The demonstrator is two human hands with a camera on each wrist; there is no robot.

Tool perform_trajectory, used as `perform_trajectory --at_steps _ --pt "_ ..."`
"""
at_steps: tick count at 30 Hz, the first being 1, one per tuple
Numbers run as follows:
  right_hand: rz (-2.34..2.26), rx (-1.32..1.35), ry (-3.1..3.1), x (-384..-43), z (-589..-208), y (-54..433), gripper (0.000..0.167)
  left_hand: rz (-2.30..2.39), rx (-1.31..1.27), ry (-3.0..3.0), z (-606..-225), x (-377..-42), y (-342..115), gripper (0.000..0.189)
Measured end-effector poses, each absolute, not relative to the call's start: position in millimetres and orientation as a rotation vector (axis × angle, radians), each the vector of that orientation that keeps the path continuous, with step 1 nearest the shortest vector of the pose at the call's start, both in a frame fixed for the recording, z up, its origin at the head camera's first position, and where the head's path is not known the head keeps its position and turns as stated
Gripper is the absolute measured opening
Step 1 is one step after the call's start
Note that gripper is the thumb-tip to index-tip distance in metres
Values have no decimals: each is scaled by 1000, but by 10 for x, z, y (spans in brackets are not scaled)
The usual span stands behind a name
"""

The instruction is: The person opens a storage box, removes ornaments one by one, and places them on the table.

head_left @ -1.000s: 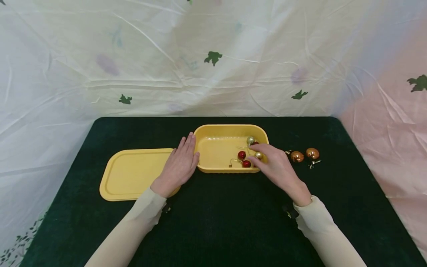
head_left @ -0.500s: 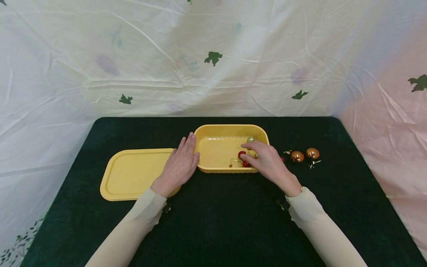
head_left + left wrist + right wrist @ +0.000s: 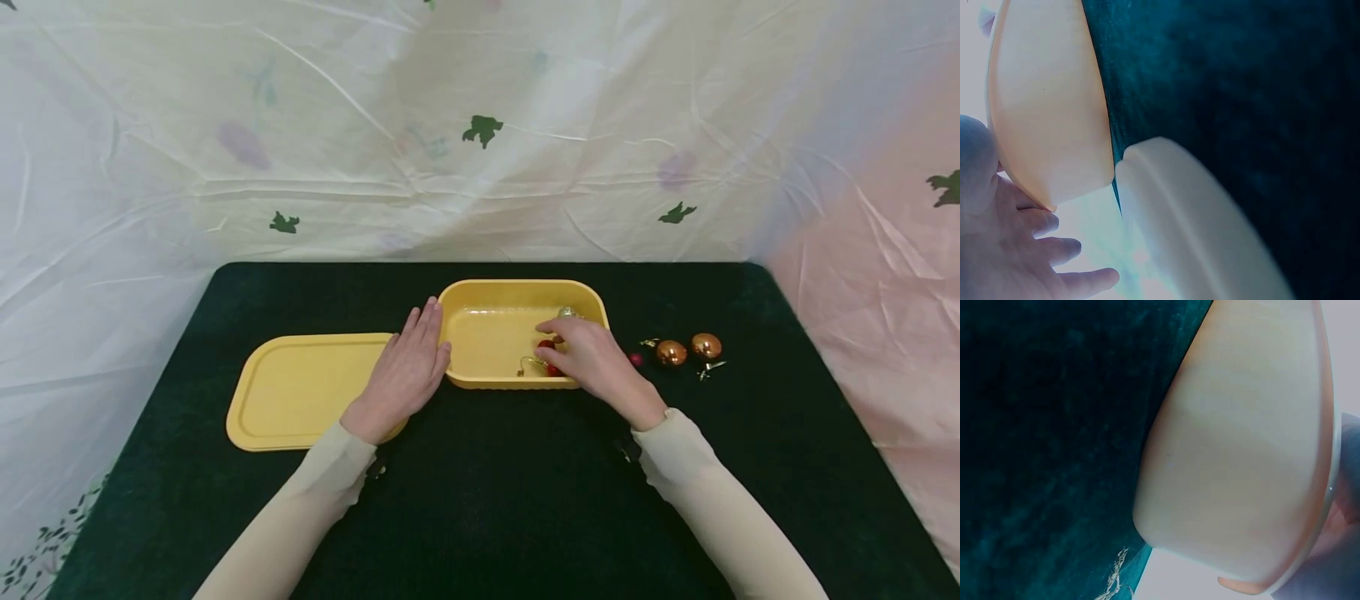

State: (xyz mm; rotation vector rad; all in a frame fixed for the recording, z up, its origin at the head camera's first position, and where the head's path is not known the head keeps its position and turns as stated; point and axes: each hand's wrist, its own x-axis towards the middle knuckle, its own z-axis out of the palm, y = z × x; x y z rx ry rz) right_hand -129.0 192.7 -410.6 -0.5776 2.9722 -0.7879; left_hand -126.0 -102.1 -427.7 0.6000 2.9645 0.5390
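Note:
A yellow box (image 3: 480, 383) stands open on the dark green cloth. My left hand (image 3: 405, 367) lies with straight fingers along its left end; in the left wrist view the fingers (image 3: 1060, 250) show beside the box's end wall. My right hand (image 3: 596, 358) reaches over the right end into the box, thumb and fingers apart around small ornaments. Red baubles (image 3: 547, 343) show in that gap, with a gold hook (image 3: 528, 363) to their left. Behind the hand a glittery bauble (image 3: 567, 312) is partly visible. I cannot tell whether the right fingers grip a bauble.
Left of the box lies its yellow lid (image 3: 300, 392), partly under the left forearm. To the right, two copper baubles (image 3: 671, 353) with metallic fittings and a red bauble (image 3: 636, 359) rest on the cloth. A pale patterned sheet (image 3: 480, 200) hangs behind the table.
My right hand has moved left within the box, from the gold bauble to the red ones. The red bauble outside, hidden behind the hand earlier, now shows. My left hand stays put.

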Motion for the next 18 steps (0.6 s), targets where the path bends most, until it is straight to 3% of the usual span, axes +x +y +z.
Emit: perform_trajectory --at_steps 18 --pt "-676 -516 2853 -1377 -4074 1873 34 537 598 2966 -4291 -1259 -1025 68"
